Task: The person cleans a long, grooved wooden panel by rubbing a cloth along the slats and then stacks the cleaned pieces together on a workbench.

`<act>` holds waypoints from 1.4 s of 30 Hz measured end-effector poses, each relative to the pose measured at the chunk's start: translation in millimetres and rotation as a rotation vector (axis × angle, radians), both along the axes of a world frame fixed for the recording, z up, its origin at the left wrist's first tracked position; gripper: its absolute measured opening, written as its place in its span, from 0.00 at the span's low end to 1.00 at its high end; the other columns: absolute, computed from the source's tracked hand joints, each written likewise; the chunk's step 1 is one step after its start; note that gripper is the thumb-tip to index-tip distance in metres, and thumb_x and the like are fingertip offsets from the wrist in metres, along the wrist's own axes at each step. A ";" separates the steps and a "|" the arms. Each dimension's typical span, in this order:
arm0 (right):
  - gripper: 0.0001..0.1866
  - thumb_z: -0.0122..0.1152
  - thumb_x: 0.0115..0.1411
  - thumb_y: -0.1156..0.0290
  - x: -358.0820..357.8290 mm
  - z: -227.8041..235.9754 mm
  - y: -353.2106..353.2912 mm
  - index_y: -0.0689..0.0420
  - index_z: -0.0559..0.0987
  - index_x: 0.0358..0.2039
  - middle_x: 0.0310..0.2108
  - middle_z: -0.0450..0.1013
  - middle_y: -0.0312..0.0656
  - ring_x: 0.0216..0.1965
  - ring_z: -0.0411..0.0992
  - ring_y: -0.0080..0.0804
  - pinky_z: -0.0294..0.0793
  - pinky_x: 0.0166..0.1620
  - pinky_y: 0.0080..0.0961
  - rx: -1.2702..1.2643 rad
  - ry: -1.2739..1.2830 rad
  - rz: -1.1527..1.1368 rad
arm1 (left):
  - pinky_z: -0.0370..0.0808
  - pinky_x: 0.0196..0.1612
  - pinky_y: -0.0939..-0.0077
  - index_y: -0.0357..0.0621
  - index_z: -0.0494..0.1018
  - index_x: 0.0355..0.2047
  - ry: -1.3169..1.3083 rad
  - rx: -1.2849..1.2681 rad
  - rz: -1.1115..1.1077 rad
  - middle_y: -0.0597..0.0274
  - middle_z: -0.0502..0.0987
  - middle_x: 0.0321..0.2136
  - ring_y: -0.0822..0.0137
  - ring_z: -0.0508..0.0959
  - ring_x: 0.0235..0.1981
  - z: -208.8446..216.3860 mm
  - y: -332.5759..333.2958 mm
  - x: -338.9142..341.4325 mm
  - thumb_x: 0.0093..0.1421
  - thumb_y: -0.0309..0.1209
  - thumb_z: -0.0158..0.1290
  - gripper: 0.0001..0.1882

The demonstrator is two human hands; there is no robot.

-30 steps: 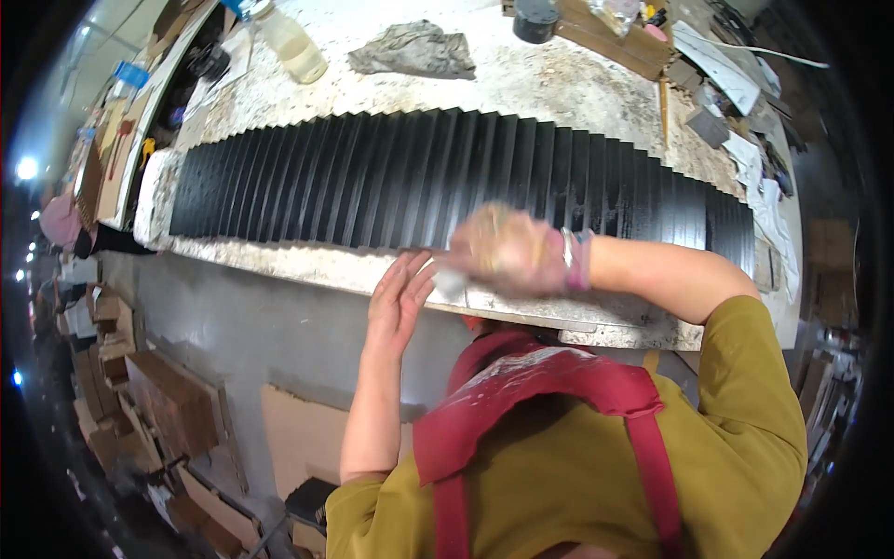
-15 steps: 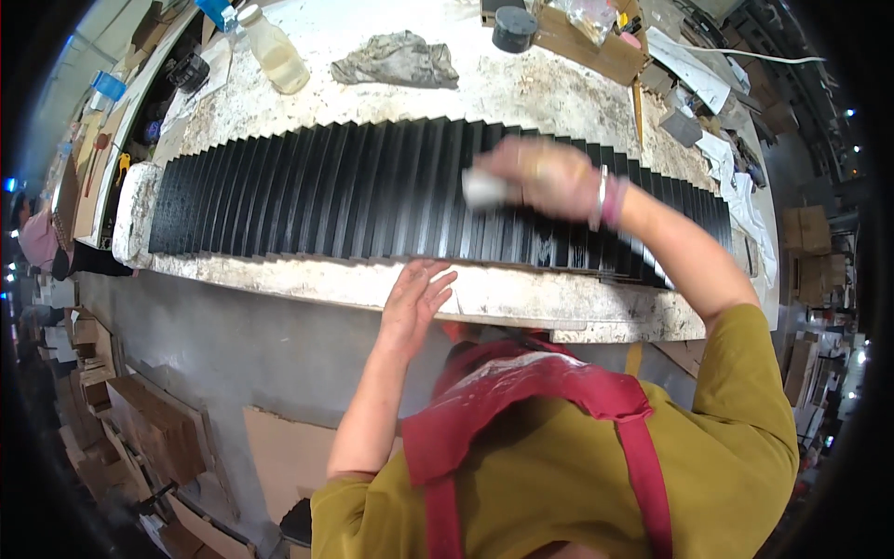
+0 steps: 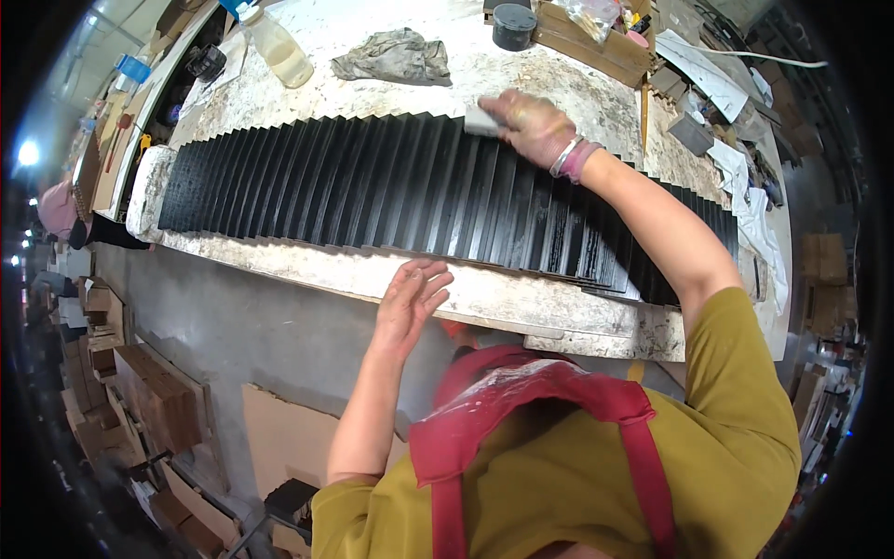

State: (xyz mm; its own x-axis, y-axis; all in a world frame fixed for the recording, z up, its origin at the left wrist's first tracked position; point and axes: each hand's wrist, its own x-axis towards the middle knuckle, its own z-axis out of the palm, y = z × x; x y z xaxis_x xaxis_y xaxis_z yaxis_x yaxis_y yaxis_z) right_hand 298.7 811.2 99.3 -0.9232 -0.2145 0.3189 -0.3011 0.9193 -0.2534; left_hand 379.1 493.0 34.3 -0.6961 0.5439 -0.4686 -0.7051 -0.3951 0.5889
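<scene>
- The right hand [image 3: 540, 129] is reaching across to the upper middle of the frame, its fingers pressing together and gripping the right end of a pale block [image 3: 481, 123]; the thumb's exact placing is hard to tell.
- The pale block is sitting at the far edge of the black strips [image 3: 372, 182], just beyond the middle of their row.
- The left hand [image 3: 410, 293] is hovering near the center of the frame, empty, its fingers curling slightly and standing a little apart; whether the fingertips are touching the strips' near edge cannot be told.
- The black strips are lying side by side in a long row across the middle of the frame, their ends forming a stepped edge, and the right forearm is crossing over their right part.
- A stained white table [image 3: 596, 121] is supporting the row.
- Toward the top of the frame, a crumpled gray rag [image 3: 396, 58] is lying between a bottle of pale liquid [image 3: 284, 56] and a dark round container [image 3: 514, 28].
</scene>
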 end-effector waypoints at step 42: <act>0.24 0.62 0.48 0.76 129.1 50.5 -30.1 0.52 0.77 0.48 0.34 0.76 0.40 0.38 0.77 0.36 0.77 0.41 0.34 0.020 -0.203 0.615 | 0.79 0.47 0.73 0.40 0.71 0.43 0.039 0.026 0.139 0.54 0.77 0.43 0.60 0.79 0.49 -14.6 17.2 8.9 0.68 0.28 0.45 0.07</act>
